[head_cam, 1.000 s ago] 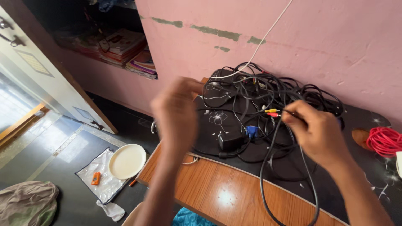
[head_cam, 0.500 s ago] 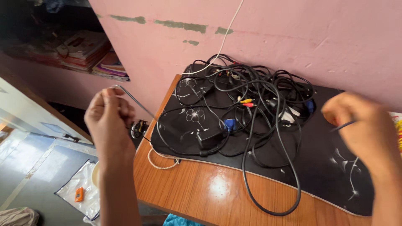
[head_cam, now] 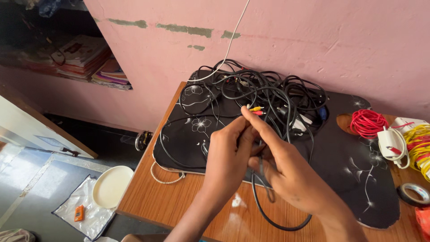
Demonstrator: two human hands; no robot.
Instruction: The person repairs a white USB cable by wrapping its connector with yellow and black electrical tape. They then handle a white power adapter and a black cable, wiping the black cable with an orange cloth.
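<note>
My left hand (head_cam: pixel 228 154) and my right hand (head_cam: pixel 284 168) are pressed together over the middle of a wooden table (head_cam: pixel 148 197). Both grip the same black cable (head_cam: pixel 268 215), which loops down below them toward the table's front edge. Just beyond my fingertips lies a tangled pile of black cables (head_cam: pixel 264 92) on a black flowered mat (head_cam: pixel 363 179). Small yellow and red plugs (head_cam: pixel 255 110) stick out of the pile right at my fingers.
A red wire coil (head_cam: pixel 367 123), a white adapter (head_cam: pixel 392 145), a yellow wire coil (head_cam: pixel 419 143) and a roll of tape (head_cam: pixel 414 192) lie at the table's right end. A white cord (head_cam: pixel 233 36) hangs down the pink wall. On the floor at left sits a white plate (head_cam: pixel 111 186).
My hands were spread wide apart, stretching the black cable between them; now they have come together over the table's middle. The view has shifted left and down.
</note>
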